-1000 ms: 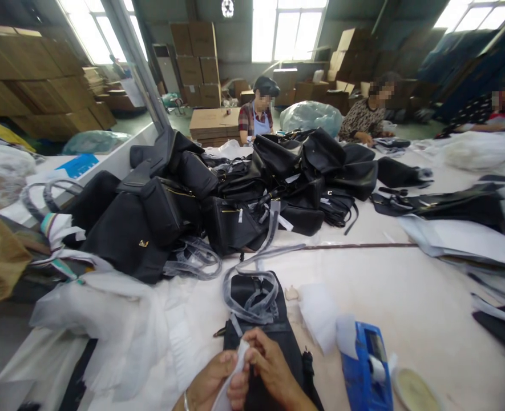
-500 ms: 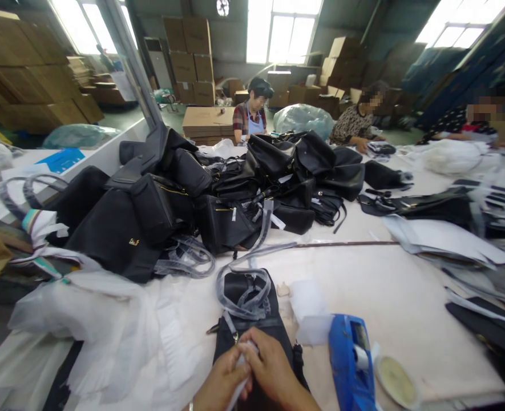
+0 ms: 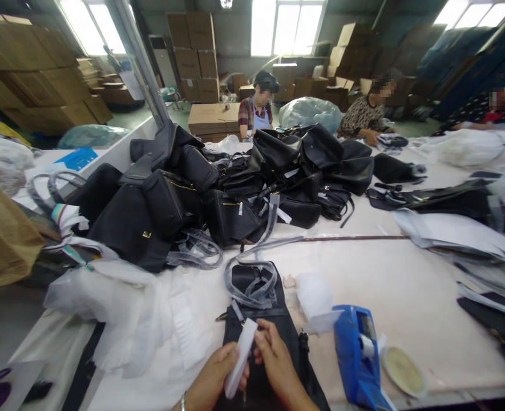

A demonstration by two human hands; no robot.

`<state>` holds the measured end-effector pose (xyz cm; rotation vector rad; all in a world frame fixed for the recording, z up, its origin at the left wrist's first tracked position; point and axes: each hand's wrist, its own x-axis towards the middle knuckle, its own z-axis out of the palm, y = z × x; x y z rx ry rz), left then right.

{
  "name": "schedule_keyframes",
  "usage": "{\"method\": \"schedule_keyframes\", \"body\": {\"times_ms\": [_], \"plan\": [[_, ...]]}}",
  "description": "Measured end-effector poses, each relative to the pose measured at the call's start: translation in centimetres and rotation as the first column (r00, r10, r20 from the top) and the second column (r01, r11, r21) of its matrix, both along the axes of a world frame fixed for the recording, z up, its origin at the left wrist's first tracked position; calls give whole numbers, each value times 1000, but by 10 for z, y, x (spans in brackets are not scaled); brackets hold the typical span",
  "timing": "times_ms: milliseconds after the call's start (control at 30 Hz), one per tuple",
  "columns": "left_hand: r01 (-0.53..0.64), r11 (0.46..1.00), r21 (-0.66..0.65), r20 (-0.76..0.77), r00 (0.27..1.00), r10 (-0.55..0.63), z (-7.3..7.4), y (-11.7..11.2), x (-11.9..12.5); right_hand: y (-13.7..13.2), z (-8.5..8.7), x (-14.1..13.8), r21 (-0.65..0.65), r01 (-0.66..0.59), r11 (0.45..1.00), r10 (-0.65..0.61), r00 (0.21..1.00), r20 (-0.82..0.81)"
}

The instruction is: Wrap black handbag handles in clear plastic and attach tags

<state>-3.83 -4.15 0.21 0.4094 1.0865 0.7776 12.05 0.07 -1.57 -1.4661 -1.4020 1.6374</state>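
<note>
My left hand [image 3: 221, 365] is closed around a folded strip of thin white wrapping sheet [image 3: 242, 357], thumb on top. My right hand [image 3: 273, 351] has its fingers curled in at the strip's upper right edge, the tips against it. Beneath both hands lies a black bag [image 3: 280, 325], its lower part partly covered by them. A strap wrapped in clear plastic [image 3: 252, 299] is coiled on the bag's upper end. A small buckle [image 3: 303, 341] shows at its right side.
A blue tape dispenser [image 3: 350, 357] and a round, pale-filled dish [image 3: 403, 371] stand to the right. White sheets [image 3: 128, 317] lie left. Black bags [image 3: 124, 228] are heaped across the table's far side. Behind it are several co-workers, one in an apron [image 3: 261, 121].
My hands, earlier pressed together over the white strip, have come apart somewhat. The strip now stands out in my left hand, with my right fingers at its edge. The view has shifted slightly.
</note>
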Motion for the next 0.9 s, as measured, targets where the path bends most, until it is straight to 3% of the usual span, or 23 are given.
{"method": "schedule_keyframes", "body": {"times_ms": [200,367,533,667,800,900], "plan": [[-69,997,26,-1,998,69,-2,-2,3,-41,-16,-12,62,-119,991,121,993,-19],[-114,992,47,-45,992,116,-2,-4,3,-43,-17,-23,84,-100,992,95,994,56],[-146,987,70,-188,969,157,5,-3,7,-46,-17,-34,207,-108,972,50,962,267],[-195,980,33,-290,937,196,5,1,10,-49,-14,-46,296,-144,944,-17,878,479],[-171,985,-18,-330,931,155,0,8,11,-43,-3,-43,371,-285,884,80,874,480],[-171,985,-21,-348,925,153,-4,10,12,-45,7,-30,399,-317,860,106,877,468]]}}
